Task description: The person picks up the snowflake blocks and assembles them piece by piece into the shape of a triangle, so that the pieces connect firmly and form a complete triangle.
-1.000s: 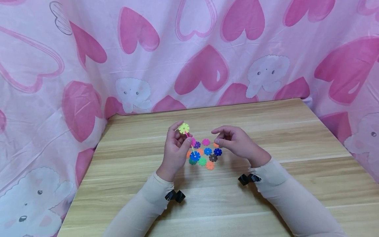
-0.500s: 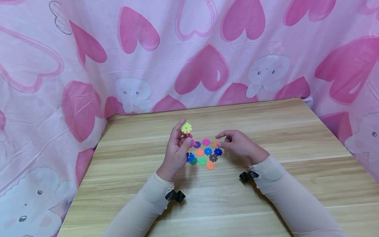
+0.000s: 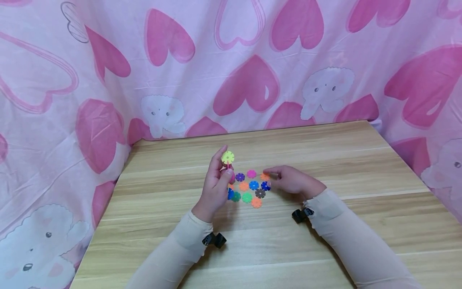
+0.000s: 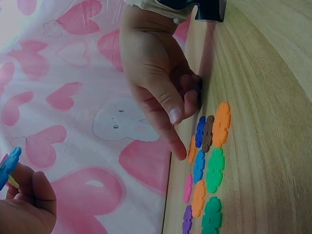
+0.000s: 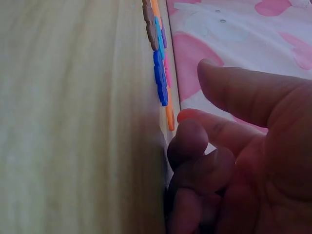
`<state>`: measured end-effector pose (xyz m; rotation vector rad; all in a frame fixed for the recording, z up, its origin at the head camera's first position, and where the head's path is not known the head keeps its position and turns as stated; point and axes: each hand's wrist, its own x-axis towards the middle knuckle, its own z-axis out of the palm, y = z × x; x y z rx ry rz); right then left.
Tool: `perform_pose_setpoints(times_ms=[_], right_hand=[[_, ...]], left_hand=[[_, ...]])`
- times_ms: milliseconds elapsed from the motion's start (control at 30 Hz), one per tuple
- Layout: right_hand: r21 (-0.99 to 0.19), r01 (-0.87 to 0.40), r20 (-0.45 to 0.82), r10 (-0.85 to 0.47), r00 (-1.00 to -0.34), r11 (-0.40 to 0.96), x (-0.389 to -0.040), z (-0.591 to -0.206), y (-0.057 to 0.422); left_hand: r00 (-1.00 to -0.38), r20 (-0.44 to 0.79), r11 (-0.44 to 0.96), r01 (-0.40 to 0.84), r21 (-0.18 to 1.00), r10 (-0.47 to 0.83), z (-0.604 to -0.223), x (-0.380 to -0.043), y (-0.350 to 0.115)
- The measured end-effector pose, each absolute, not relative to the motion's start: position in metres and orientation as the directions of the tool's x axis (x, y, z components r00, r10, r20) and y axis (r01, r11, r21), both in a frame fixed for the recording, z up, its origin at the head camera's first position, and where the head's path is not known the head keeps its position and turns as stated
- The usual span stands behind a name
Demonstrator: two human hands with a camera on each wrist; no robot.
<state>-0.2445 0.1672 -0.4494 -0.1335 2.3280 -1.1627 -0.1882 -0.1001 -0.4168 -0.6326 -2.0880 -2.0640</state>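
Note:
My left hand point(image 3: 213, 194) grips a small chain of notched plastic flower discs above the table. A yellow disc point(image 3: 227, 157) tops it; pink shows by the thumb, and a blue disc point(image 4: 8, 168) hangs at the lower end, partly hidden. My right hand point(image 3: 295, 181) hovers low over the right side of the loose discs, index finger extended, thumb apart from it. Its fingertip is at an orange disc point(image 3: 265, 176); whether it touches cannot be told. A dark blue disc point(image 3: 265, 186) lies just below. Nothing shows between the right thumb and index finger.
Loose discs lie flat in rough rows: purple point(image 3: 240, 177), pink point(image 3: 251, 174), blue point(image 3: 254, 185), brown point(image 3: 260, 193), light green point(image 3: 247, 197), dark green point(image 3: 236, 196) and several orange. The wooden table point(image 3: 325, 249) meets a pink heart-print curtain point(image 3: 202, 80) behind.
My right hand has lowered towards the orange and dark blue discs. The chain in my left hand has turned, its blue end swinging left behind the hand.

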Motion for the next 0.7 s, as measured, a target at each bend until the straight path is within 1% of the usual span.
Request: perform_pose_setpoints(times_ms=[200, 433, 567, 700], right_hand=[[-0.750, 0.134, -0.414, -0.303, -0.858, 0.648, -0.2457, -0.4508, 0.1672], [-0.704, 0.065, -0.359, -0.275, -0.892, 0.708, -0.2452, -0.4492, 0.1676], [-0.680, 0.091, -0.377, -0.240, -0.895, 0.728, -0.2448, -0.4479, 0.1671], [-0.665, 0.096, -0.388, -0.232, -0.892, 0.741, -0.2453, -0.4484, 0.1668]], left_hand=[[-0.904, 0.376, -0.015, 0.381, 0.924, 0.202, -0.4172, -0.1880, -0.0997], [-0.910, 0.360, -0.021, 0.364, 0.931, 0.203, -0.4179, -0.1877, -0.1002], [-0.910, 0.363, -0.020, 0.366, 0.930, 0.201, -0.4182, -0.1879, -0.1000], [-0.912, 0.357, -0.017, 0.361, 0.932, 0.199, -0.4181, -0.1875, -0.0998]])
